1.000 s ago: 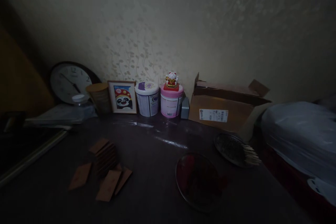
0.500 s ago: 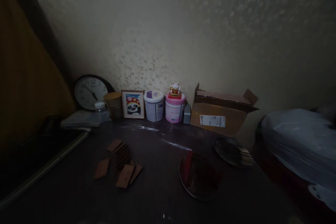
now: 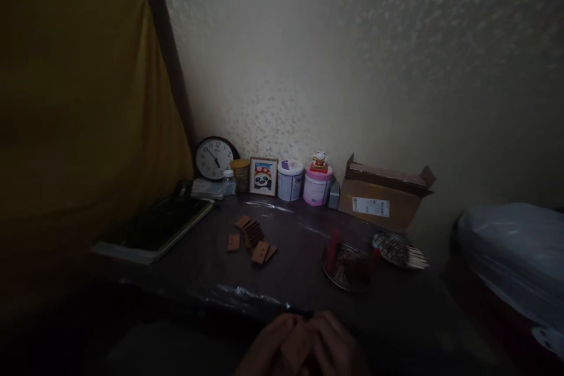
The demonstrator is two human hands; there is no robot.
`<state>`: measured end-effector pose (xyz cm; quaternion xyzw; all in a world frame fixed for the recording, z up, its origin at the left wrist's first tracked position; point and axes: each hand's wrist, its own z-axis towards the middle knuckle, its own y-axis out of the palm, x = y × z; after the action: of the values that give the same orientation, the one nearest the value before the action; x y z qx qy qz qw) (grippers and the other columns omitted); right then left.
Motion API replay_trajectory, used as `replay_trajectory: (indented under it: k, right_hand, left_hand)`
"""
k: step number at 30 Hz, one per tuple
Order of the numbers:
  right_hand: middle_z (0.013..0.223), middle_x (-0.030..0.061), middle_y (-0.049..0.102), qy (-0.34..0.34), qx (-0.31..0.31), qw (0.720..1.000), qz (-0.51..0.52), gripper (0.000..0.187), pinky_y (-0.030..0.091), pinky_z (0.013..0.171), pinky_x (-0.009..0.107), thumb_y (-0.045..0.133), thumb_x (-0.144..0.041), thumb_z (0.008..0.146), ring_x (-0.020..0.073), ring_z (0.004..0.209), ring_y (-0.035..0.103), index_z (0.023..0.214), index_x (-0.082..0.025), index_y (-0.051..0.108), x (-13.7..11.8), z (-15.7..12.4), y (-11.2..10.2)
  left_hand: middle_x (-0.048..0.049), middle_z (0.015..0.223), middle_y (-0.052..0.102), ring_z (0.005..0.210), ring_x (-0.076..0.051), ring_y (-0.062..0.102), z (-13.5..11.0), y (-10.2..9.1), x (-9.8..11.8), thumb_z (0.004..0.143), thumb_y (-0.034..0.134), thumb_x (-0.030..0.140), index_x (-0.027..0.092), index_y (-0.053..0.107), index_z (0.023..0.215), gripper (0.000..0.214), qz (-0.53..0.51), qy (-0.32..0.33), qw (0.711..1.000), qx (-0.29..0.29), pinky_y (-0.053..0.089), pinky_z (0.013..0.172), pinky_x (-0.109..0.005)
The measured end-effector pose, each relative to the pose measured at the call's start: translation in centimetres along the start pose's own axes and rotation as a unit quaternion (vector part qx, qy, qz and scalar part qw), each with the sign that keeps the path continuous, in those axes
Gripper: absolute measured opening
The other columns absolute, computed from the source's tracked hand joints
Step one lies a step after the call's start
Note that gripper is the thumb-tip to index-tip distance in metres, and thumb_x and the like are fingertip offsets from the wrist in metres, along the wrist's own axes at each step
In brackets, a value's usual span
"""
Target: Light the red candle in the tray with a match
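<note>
Both hands show at the bottom edge, in front of the dark table [image 3: 291,282]. My left hand [image 3: 271,348] and my right hand [image 3: 335,345] are pressed together with the fingers curled; the dim light hides what, if anything, lies between them. Nearest to them on the table are a loose pile of small brown cards [image 3: 252,238] and a round metal plate [image 3: 339,275] with red things on it. A second plate [image 3: 390,247] with a bunch of thin sticks lies further right.
Along the wall stand a clock [image 3: 214,158], a framed panda picture [image 3: 263,176], a white tub [image 3: 289,181], a pink tub [image 3: 317,189] with a cat figurine, and an open cardboard box [image 3: 383,198]. A dark book [image 3: 156,228] lies left, a yellow curtain [image 3: 79,106] hangs beyond, a plastic-wrapped bundle [image 3: 511,249] right.
The view has pulled back and swung left, so the table looks smaller and the curtain fills the left. My two hands have come into view at the bottom edge.
</note>
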<state>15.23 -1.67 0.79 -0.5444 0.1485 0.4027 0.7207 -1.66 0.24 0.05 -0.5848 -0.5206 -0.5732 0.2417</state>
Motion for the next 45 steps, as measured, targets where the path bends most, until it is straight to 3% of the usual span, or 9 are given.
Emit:
replay_trajectory:
  k: [3,6,9,10,14,17,26,33,45]
  right_hand:
    - [0.079,0.0009,0.059,0.033,0.015,0.999,0.019,0.021,0.047,0.068,0.020,0.039,-0.014,0.089,0.0126,0.073,0.058,0.081,-0.022,0.057,-0.9,0.3,0.0]
    - [0.079,0.0009,0.059,0.051,0.036,0.998,0.030,0.019,0.046,0.070,0.021,0.042,-0.016,0.089,0.0132,0.076,0.059,0.080,-0.022,0.058,-1.6,0.5,-0.2]
    - [0.093,0.0038,0.061,0.046,0.052,0.997,0.043,0.011,0.046,0.081,0.024,0.047,-0.021,0.087,0.0158,0.090,0.059,0.088,-0.021,0.059,-2.4,0.5,-0.2]
    - [0.103,0.0051,0.060,0.043,0.052,0.997,0.047,0.013,0.045,0.087,0.026,0.051,-0.022,0.085,0.0171,0.099,0.057,0.096,-0.021,0.058,-2.6,0.5,-0.2]
    - [0.136,0.0069,0.041,0.027,0.025,0.998,0.053,0.049,0.037,0.102,0.032,0.059,-0.021,0.079,0.0205,0.125,0.041,0.126,-0.024,0.044,-3.6,0.3,0.8]
    - [0.139,0.0067,0.038,0.016,0.041,0.997,0.065,0.046,0.036,0.104,0.033,0.052,-0.019,0.083,0.0197,0.128,0.037,0.127,-0.025,0.042,-3.8,0.4,1.6]
    - [0.135,0.0061,0.042,0.012,0.078,0.989,0.129,0.036,0.037,0.103,0.036,0.052,-0.021,0.083,0.0218,0.126,0.041,0.119,-0.027,0.050,-3.3,0.7,2.2]
    - [0.135,0.0068,0.042,0.023,0.109,0.979,0.170,0.035,0.034,0.105,0.036,0.050,-0.022,0.084,0.0212,0.126,0.039,0.119,-0.025,0.049,-3.6,1.0,2.8]
    - [0.136,0.0046,0.046,0.132,0.154,0.940,0.274,0.040,0.035,0.105,0.036,0.050,-0.030,0.085,0.0204,0.126,0.042,0.125,-0.026,0.044,-5.2,1.3,3.8]
  left_hand:
    - [-0.0073,0.093,0.067,0.080,-0.020,0.066,-0.7,0.0,0.8,0.080,0.053,0.049,0.018,0.063,0.097,0.037,-0.048,-0.021,0.997,-0.050,0.053,0.073,-0.037]
    - [-0.0062,0.099,0.066,0.085,-0.019,0.065,-1.3,0.1,1.6,0.079,0.056,0.047,0.021,0.062,0.101,0.034,-0.150,-0.030,0.983,-0.106,0.051,0.079,-0.036]
    - [-0.0058,0.101,0.065,0.091,-0.018,0.063,-1.1,0.3,2.0,0.081,0.055,0.043,0.020,0.060,0.103,0.032,-0.202,-0.022,0.972,-0.117,0.047,0.085,-0.035]
    - [-0.0059,0.101,0.065,0.092,-0.018,0.062,-0.9,0.3,2.0,0.082,0.054,0.041,0.019,0.061,0.102,0.031,-0.210,-0.018,0.971,-0.116,0.047,0.086,-0.034]
    - [-0.0063,0.097,0.065,0.090,-0.016,0.061,0.2,0.5,1.8,0.085,0.051,0.031,0.015,0.064,0.097,0.024,-0.303,0.012,0.944,-0.130,0.045,0.085,-0.029]
    - [-0.0076,0.096,0.067,0.091,-0.016,0.061,0.7,0.5,1.6,0.085,0.051,0.024,0.012,0.065,0.095,0.021,-0.367,0.028,0.919,-0.143,0.043,0.088,-0.029]
    - [-0.0064,0.096,0.066,0.088,-0.015,0.060,0.7,0.4,1.5,0.086,0.050,0.022,0.014,0.065,0.098,0.021,-0.380,0.049,0.911,-0.148,0.043,0.083,-0.027]
    - [-0.0067,0.092,0.067,0.084,-0.015,0.061,1.0,0.4,1.4,0.089,0.046,0.023,0.011,0.063,0.104,0.026,-0.410,0.029,0.898,-0.157,0.045,0.077,-0.025]
    - [-0.0051,0.098,0.068,0.089,-0.017,0.063,1.4,0.7,0.5,0.088,0.049,0.023,0.019,0.058,0.113,0.027,-0.423,0.019,0.893,-0.154,0.045,0.079,-0.028]
